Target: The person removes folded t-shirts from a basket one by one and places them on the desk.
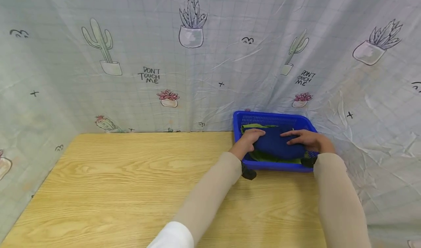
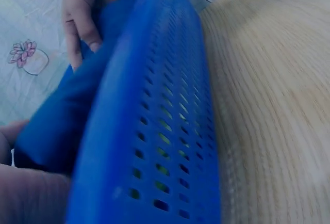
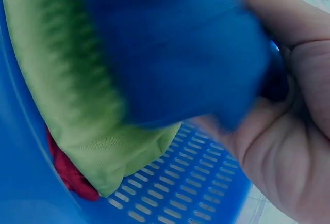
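Note:
A folded dark blue cloth (image 1: 276, 143) lies across the blue plastic basket (image 1: 276, 166) at the table's back right. My left hand (image 1: 248, 142) holds its left end; the left wrist view shows thumb and fingers (image 2: 31, 190) on either side of the fold. At the other end, my right hand (image 1: 310, 140) grips the cloth, thumb on top and fingers partly hidden beneath it in the right wrist view. Beneath the blue cloth is a folded green cloth (image 3: 87, 141). A bit of red fabric (image 3: 72, 175) shows under the green one.
The perforated basket wall (image 2: 165, 110) stands on the wood-grain table (image 1: 131, 189). A cactus-print curtain (image 1: 210, 57) hangs behind the table and along its sides, close to the basket's back and right.

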The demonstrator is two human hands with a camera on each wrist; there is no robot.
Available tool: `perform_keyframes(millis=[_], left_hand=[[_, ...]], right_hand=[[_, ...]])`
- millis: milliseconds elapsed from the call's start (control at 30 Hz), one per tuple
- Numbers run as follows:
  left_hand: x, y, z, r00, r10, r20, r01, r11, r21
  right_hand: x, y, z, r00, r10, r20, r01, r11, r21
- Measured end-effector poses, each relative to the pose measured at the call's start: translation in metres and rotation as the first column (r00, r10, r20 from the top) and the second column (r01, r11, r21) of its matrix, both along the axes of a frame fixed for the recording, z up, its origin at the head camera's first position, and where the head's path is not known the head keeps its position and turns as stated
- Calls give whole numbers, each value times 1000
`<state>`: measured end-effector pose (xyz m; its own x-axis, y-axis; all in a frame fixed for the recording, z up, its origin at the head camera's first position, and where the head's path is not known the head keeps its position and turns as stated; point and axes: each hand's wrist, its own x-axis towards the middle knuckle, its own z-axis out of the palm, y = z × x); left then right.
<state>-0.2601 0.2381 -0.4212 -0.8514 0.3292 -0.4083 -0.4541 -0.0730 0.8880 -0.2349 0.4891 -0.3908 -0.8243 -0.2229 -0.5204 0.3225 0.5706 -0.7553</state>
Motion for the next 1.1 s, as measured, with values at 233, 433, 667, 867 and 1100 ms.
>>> perform_keyframes(millis=[233, 433, 667, 867, 1100], left_hand=[[-6, -7, 5, 999, -24, -33, 23, 1000, -19], [-11, -15, 7, 992, -78, -97, 72, 995, -66], [-22, -29, 15, 977, -136, -164, 133, 991, -33], [-26, -45, 23, 955, -145, -257, 135, 989, -54], [-22, -84, 22, 936, -147, -319, 166, 986, 34]], right_hand=[[2, -3, 10, 1000, -29, 12, 29, 999, -34], [5, 1, 14, 996, -23, -86, 20, 999, -35], [16, -1, 24, 975, -76, -210, 54, 992, -110], [29, -22, 38, 930, -41, -364, 56, 998, 32], [40, -62, 40, 847, 7, -532, 109, 976, 186]])
